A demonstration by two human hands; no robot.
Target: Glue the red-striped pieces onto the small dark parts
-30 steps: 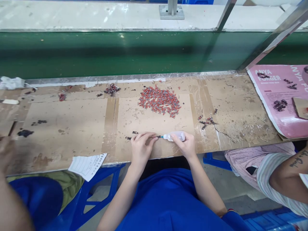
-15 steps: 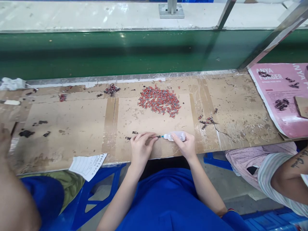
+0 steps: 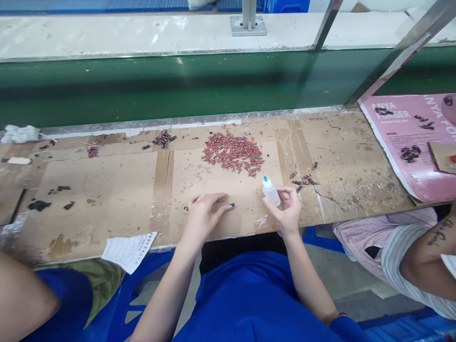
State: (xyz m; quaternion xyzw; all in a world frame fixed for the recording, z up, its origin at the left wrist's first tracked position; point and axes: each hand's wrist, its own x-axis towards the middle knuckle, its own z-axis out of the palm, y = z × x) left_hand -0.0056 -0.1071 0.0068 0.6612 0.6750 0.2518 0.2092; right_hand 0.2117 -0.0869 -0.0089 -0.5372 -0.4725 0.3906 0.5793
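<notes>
My right hand (image 3: 288,209) is closed round a translucent squeeze bottle (image 3: 271,192), whose blue tip points up and away from me. My left hand (image 3: 208,213) rests low over the cardboard, with thumb and fingers curled near a small dark piece (image 3: 232,204); the contact between them is too small to make out. Another dark bit shows just left of that hand. Beyond both hands lies a wide pile of small red and black parts (image 3: 233,153).
The worktop (image 3: 110,190) is taped cardboard. Small dark clusters (image 3: 304,180) lie to the right, others (image 3: 164,138) at the back left. A pink printed sheet (image 3: 395,137) is far right, a paper slip (image 3: 130,251) at the front left edge. People sit on both sides.
The bottle has moved right, off the dark piece, and turned from pointing left to upward. My left hand has shifted slightly left. The hand at the far left has left view.
</notes>
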